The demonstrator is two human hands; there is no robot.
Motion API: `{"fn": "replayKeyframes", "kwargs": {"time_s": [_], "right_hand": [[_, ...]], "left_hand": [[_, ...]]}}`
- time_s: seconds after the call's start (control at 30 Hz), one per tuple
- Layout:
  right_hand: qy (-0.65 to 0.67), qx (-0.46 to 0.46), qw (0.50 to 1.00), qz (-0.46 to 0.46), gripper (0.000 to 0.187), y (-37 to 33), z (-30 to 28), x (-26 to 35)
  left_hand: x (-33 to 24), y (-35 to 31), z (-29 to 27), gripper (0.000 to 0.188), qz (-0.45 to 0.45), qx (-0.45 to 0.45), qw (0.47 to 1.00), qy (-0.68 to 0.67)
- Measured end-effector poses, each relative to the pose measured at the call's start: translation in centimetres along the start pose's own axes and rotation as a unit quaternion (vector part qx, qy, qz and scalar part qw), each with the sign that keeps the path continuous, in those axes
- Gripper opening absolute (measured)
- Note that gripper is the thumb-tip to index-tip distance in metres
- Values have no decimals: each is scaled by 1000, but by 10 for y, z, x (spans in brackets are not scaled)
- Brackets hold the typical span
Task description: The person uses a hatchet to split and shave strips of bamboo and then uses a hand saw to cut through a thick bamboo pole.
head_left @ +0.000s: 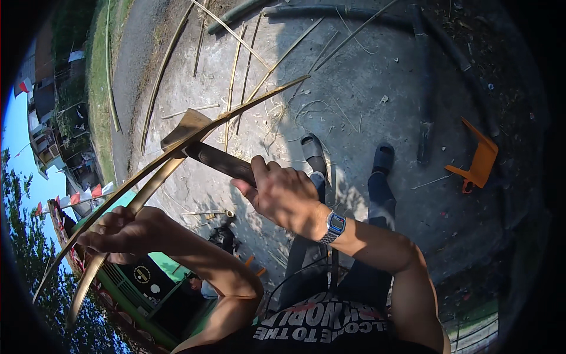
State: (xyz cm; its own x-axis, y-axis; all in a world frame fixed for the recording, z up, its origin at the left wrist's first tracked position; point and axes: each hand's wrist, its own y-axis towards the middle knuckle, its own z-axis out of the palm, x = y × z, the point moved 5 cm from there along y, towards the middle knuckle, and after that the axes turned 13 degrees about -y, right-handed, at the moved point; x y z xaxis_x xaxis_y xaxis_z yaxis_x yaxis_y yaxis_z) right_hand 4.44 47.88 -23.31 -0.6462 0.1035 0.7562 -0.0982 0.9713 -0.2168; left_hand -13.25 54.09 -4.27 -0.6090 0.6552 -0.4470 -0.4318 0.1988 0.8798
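My right hand (286,192) is closed around the dark wooden handle (221,162) of a broad-bladed knife. Its wide blade (190,125) lies against a long bamboo strip, partly hidden behind it. The strip is parted into two lengths that meet near the blade. One is a long, darker length (247,106), reaching from the upper middle down to the lower left. The other is a paler length (156,183), which passes through my closed left hand (130,233). Whether the left fingers also touch the darker length, I cannot tell.
Bamboo strips (236,71) and thin shavings are scattered over the concrete floor (354,106). Thick dark poles (423,88) lie at the far right. An orange plastic piece (480,162) rests at the right. My sandalled feet (383,158) stand ahead; a person (206,289) is at lower left.
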Motion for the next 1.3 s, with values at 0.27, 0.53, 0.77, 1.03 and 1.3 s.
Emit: {"fn": "replayKeyframes", "kwargs": {"time_s": [0.27,0.53,0.77,1.03,1.3], "right_hand": [[106,76,991,24,50,6,82,-80],[78,-27,997,-6,51,-13,114,-169],[77,52,995,23,50,-42,65,-129],[-84,142,981,101,59,20,172,-284],[-32,35,999,-12,57,14,121,-154]], "left_hand": [[71,-125,10,50,-184,24,982,-36],[111,-210,-1,51,-342,50,936,-63],[59,-132,-44,55,-338,71,921,-181],[116,-269,-107,68,-391,179,898,-99],[114,-69,-141,43,-280,142,946,-86]]}}
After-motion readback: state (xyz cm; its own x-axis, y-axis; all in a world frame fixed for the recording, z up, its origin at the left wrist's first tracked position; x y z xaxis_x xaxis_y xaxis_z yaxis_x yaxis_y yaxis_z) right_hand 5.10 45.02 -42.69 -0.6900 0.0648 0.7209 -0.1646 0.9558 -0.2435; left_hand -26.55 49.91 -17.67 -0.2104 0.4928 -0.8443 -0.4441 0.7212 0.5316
